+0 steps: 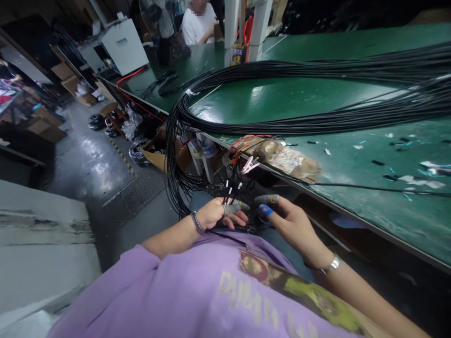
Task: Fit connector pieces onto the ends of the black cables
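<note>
My left hand point(220, 213) is closed around a few thin black cables, whose white-tipped ends point(230, 191) stick up above the thumb. A grey cover wraps its thumb or forefinger. My right hand point(291, 218) is a short gap to the right, its grey-covered forefinger and blue-wrapped thumb brought together at the tips. Anything between those tips is too small to make out. From the large bundle of black cables point(299, 126) on the green table point(246, 101), loose lengths hang over the edge, down beside my left hand. A pink clip point(250, 165) is just above both hands.
A taped cardboard piece point(292, 162) with red and orange wires lies along the table edge. Cut scraps point(398, 177) litter the right side. An open cardboard box point(155, 155) stands below. Across the table a person in a white shirt point(199, 23) sits near white posts point(259, 30).
</note>
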Action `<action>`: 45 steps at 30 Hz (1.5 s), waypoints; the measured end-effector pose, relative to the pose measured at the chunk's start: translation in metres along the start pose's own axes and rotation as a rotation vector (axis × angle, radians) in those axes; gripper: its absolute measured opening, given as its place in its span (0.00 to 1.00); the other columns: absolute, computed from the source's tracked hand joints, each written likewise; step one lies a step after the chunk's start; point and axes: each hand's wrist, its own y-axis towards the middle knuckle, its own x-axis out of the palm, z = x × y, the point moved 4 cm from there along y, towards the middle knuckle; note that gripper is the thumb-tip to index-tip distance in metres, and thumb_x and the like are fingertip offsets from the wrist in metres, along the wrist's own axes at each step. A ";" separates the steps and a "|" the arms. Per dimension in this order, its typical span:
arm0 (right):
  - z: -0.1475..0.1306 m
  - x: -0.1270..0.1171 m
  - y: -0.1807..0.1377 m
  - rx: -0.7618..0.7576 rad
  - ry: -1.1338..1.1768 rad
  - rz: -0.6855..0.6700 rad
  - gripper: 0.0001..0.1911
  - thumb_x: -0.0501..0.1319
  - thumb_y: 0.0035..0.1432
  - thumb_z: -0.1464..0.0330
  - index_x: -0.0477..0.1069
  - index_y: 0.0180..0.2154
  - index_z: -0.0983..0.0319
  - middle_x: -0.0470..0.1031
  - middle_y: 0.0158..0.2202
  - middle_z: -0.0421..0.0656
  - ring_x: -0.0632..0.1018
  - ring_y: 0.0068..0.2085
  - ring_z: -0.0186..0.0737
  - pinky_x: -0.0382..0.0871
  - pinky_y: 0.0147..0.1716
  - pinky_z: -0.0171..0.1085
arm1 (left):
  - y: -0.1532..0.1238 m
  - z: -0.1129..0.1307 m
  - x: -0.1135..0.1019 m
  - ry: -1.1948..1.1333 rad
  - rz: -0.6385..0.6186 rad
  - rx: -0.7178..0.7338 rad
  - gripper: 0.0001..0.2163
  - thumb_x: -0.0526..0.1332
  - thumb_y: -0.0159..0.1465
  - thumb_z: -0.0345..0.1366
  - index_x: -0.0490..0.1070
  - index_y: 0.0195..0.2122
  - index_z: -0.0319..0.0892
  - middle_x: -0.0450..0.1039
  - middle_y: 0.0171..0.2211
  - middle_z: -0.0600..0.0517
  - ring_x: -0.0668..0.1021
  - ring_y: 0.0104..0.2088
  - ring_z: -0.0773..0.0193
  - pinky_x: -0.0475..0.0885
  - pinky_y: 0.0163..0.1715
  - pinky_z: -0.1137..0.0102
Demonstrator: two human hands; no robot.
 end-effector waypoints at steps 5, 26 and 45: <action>-0.011 0.014 0.007 -0.053 -0.006 -0.084 0.08 0.58 0.52 0.63 0.73 0.31 0.60 0.81 0.30 0.42 0.79 0.31 0.41 0.75 0.33 0.38 | 0.003 0.003 0.001 0.005 0.036 0.072 0.22 0.71 0.41 0.33 0.71 0.38 0.37 0.75 0.28 0.52 0.70 0.16 0.75 0.49 0.14 0.79; 0.013 0.050 0.003 0.049 -0.119 -0.060 0.10 0.58 0.46 0.73 0.67 0.35 0.60 0.77 0.27 0.40 0.77 0.28 0.38 0.71 0.29 0.36 | 0.007 -0.008 0.006 0.423 0.128 0.369 0.27 0.56 0.41 0.15 0.68 0.44 0.39 0.74 0.39 0.52 0.74 0.44 0.61 0.66 0.51 0.65; 0.019 0.017 0.002 0.158 0.201 0.089 0.16 0.64 0.50 0.57 0.70 0.36 0.60 0.75 0.27 0.40 0.73 0.25 0.34 0.70 0.23 0.34 | -0.017 -0.024 0.004 0.489 -0.126 0.075 0.29 0.52 0.53 0.66 0.61 0.22 0.40 0.62 0.17 0.58 0.60 0.14 0.77 0.54 0.15 0.75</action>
